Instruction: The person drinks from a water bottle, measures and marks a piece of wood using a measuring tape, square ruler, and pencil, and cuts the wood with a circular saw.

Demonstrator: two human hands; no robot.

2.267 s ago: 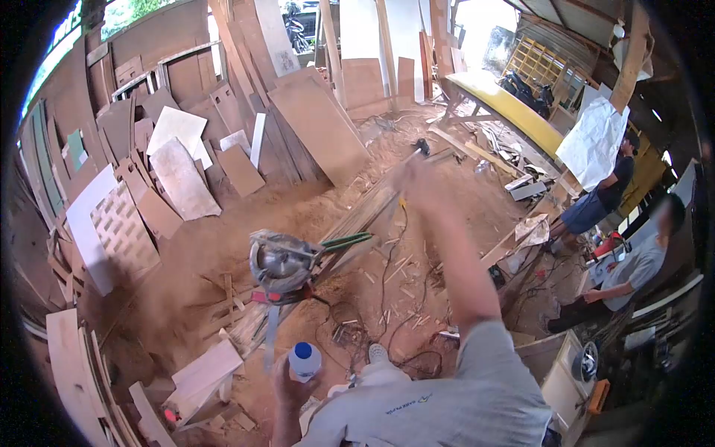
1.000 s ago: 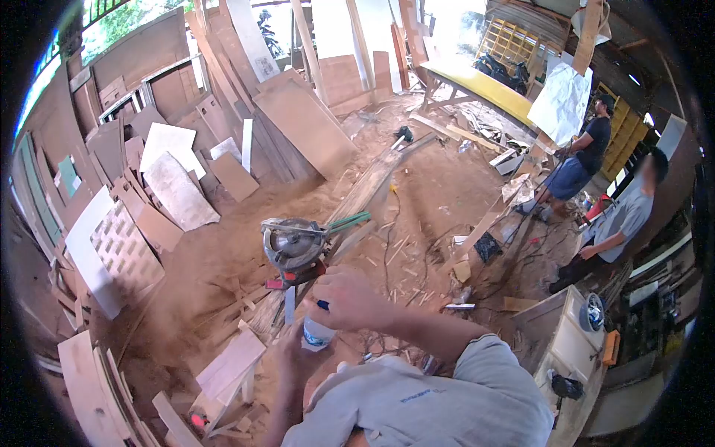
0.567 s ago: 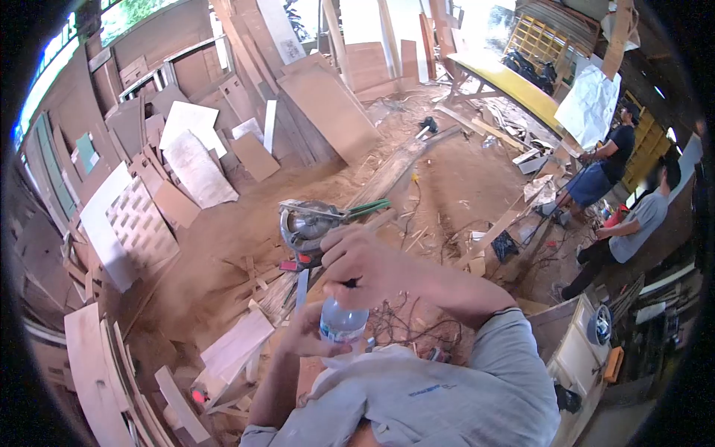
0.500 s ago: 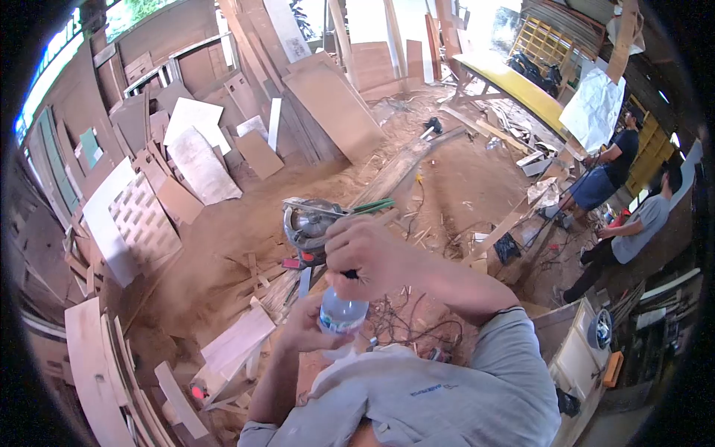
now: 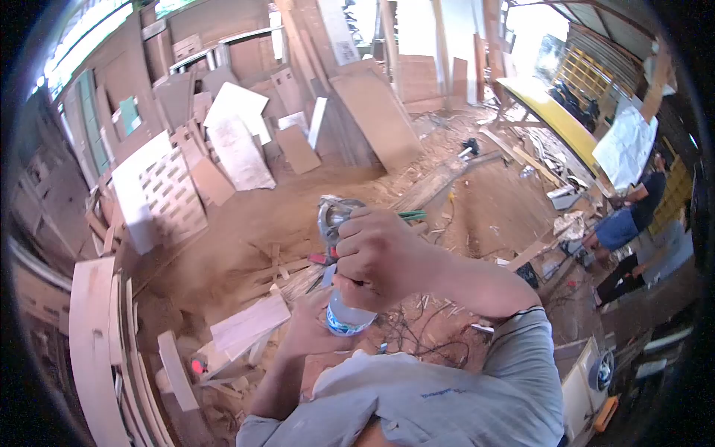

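A clear plastic bottle [image 5: 347, 317] with a blue label is held in front of my chest. My left hand [image 5: 316, 325] is wrapped round its lower side. Over the top of the bottle my right hand [image 5: 381, 257] is closed in a fist and hides the neck; whether a cap is there cannot be seen. Just beyond my right hand a circular saw [image 5: 332, 216] rests on long planks, partly covered by the fist.
Cut boards [image 5: 95, 335] stand at the left, with panels [image 5: 237, 149] leaning along the back wall. A yellow-topped table [image 5: 551, 119] is at the back right. Two people are at the right, one in blue shorts [image 5: 617, 227]. Cables [image 5: 417, 339] and wood scraps litter the dirt floor.
My view has turned, so the surroundings sit further right in it. Both hands stay on the bottle, and my right fist now covers more of its upper part.
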